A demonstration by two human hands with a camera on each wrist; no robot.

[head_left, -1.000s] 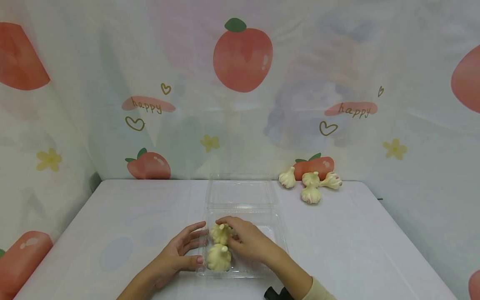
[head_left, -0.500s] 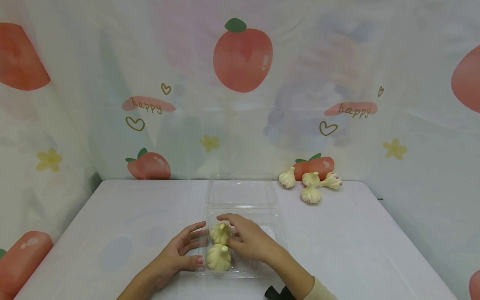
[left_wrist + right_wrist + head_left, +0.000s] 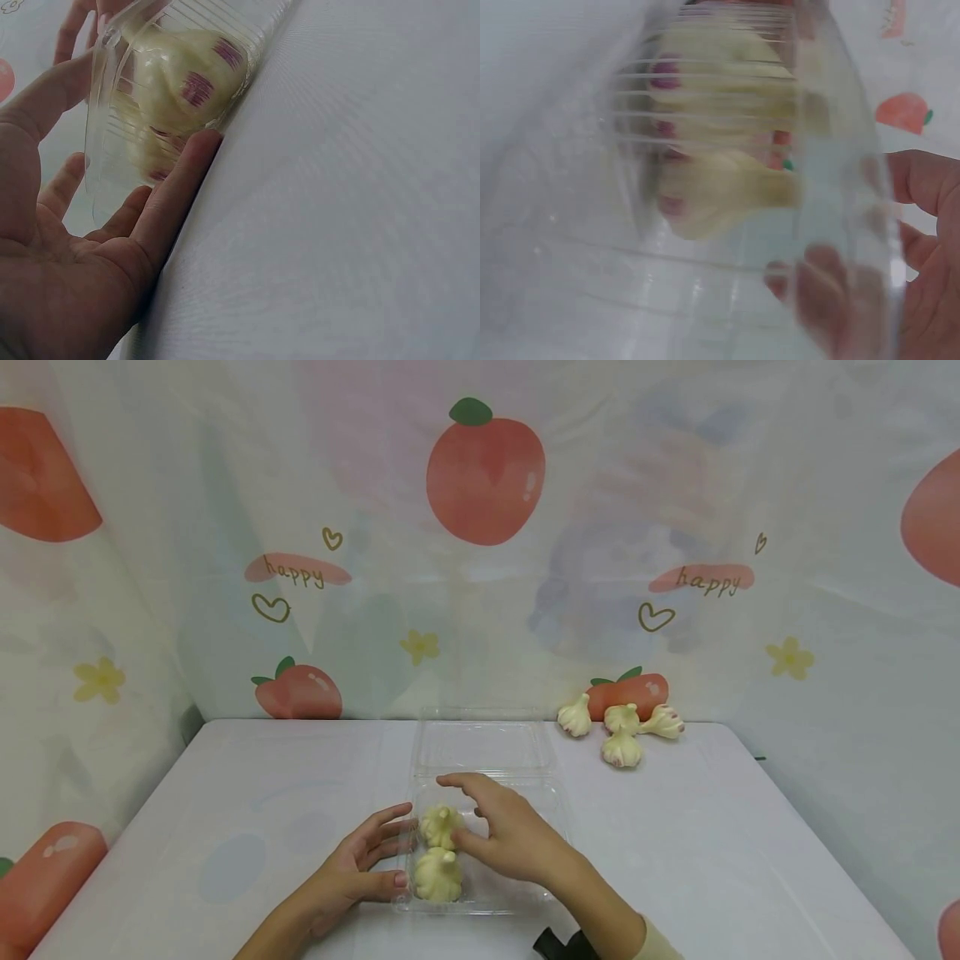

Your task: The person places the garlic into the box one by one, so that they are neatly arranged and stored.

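Two pale garlic bulbs (image 3: 438, 875) sit one behind the other along the left side of a clear plastic container (image 3: 510, 897). My left hand (image 3: 358, 870) rests at the container's left wall, fingers extended and thumb near the front corner; in the left wrist view its fingers lie by the clear wall, with purple-patched garlic (image 3: 180, 75) behind it. Over the container, my right hand (image 3: 517, 835) is raised with fingers spread. Its thumb is close to the rear garlic bulb (image 3: 441, 823); whether they touch is unclear. The right wrist view shows blurred garlic (image 3: 720, 195) through clear plastic.
The container's hinged lid (image 3: 480, 747) lies folded back toward the patterned backdrop. Several more garlic bulbs (image 3: 622, 748) are grouped at the table's back right. A black object (image 3: 562, 945) appears beneath the right forearm at the front edge of the white table (image 3: 712, 860).
My right hand has moved slightly up and right, its fingers spreading away from the rear garlic bulb. The left hand, container and garlic bulbs look almost unchanged.
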